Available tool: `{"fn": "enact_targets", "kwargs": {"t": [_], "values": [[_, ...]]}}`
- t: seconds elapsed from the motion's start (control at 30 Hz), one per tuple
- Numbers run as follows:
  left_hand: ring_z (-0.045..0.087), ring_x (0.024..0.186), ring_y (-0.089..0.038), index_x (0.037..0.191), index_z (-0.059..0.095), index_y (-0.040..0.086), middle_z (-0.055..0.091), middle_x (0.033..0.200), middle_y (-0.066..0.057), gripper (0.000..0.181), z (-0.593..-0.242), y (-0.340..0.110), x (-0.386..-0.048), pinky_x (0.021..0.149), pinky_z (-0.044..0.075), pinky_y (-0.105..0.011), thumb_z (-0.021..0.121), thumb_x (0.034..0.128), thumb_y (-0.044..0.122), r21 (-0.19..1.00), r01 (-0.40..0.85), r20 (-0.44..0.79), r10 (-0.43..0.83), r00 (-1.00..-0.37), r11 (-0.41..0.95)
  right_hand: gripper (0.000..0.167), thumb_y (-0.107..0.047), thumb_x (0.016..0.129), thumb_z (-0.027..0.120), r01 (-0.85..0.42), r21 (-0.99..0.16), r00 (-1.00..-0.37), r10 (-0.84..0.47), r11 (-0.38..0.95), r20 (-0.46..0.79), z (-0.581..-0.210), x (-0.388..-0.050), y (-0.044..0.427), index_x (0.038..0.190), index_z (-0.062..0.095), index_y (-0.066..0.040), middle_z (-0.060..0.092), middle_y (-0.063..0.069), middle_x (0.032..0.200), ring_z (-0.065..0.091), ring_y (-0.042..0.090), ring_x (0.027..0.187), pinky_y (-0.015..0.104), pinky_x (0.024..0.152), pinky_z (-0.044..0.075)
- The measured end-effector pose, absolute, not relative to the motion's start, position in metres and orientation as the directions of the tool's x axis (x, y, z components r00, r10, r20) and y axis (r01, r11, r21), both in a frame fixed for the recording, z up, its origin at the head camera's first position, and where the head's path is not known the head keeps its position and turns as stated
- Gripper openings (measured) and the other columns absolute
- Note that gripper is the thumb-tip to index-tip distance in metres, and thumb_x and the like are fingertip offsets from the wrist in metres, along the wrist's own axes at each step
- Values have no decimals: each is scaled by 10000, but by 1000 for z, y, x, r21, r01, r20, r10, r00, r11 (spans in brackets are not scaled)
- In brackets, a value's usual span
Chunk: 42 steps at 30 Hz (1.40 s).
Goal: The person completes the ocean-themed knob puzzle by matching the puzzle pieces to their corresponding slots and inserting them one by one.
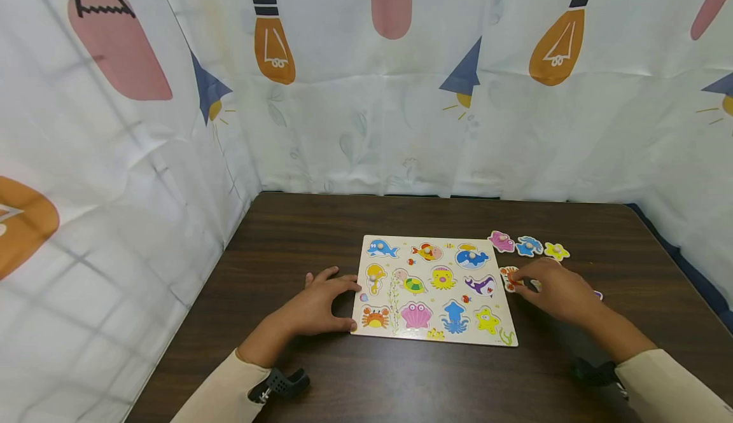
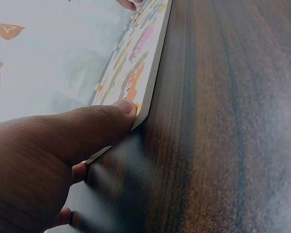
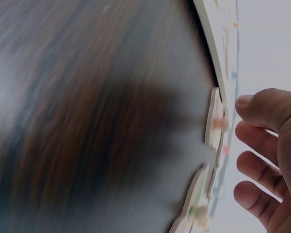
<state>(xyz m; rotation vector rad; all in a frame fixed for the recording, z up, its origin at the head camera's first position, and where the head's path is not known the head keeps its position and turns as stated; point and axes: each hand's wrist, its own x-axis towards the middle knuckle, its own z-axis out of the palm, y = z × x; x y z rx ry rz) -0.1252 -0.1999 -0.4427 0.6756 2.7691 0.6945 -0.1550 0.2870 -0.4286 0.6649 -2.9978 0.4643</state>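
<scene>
A wooden sea-animal puzzle board [image 1: 409, 335] lies flat on the table. My left hand [image 1: 321, 302] rests at its left edge, the thumb pressing the near-left corner, as the left wrist view shows the thumb [image 2: 104, 121] on top. My right hand [image 1: 564, 292] hovers beside the right edge, over an orange crab piece [image 1: 508, 278]. In the right wrist view, the loosely bent fingers [image 3: 254, 136] are apart from the knobbed crab piece [image 3: 215, 121] and hold nothing. Another loose piece [image 3: 196, 201] lies nearby. My hand partly hides pieces beneath it in the head view.
A pink shell piece [image 1: 501, 242], a blue squid piece [image 1: 529, 246] and a yellow star piece [image 1: 556, 251] lie beyond my right hand. The dark wooden table [image 1: 435, 385] meets a printed white curtain [image 1: 355, 130] at the back and sides.
</scene>
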Motion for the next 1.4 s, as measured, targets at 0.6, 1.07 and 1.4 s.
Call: {"fn": "enact_targets", "kwargs": {"t": [0.6, 1.07, 1.4], "values": [[221, 1511, -404, 1375, 641, 258, 487, 1546, 65, 651, -441, -200, -126, 1082, 50, -807, 872, 790, 427, 478, 375, -96, 472, -876, 794, 262, -246, 886, 800, -308, -183, -951, -308, 934, 30, -431, -148, 323, 1085, 768, -78, 684, 167, 1058, 626, 383, 1005, 579, 717, 548], [216, 1513, -403, 1377, 637, 266, 489, 1545, 64, 649, -442, -200, -125, 1078, 47, -811, 865, 796, 441, 480, 381, -96, 479, -873, 790, 231, -213, 894, 773, -297, -156, -955, -294, 942, 42, -434, -147, 334, 1031, 751, -29, 669, 19, 852, 619, 261, 817, 466, 590, 528], [219, 1510, -410, 1378, 640, 250, 494, 1543, 49, 652, -443, -200, -124, 1073, 50, -816, 869, 795, 430, 479, 384, -87, 478, -874, 789, 203, -176, 854, 813, -334, -197, -941, -339, 922, 11, -436, -146, 332, 1026, 766, -80, 617, -49, 836, 539, 138, 748, 365, 583, 482]]}}
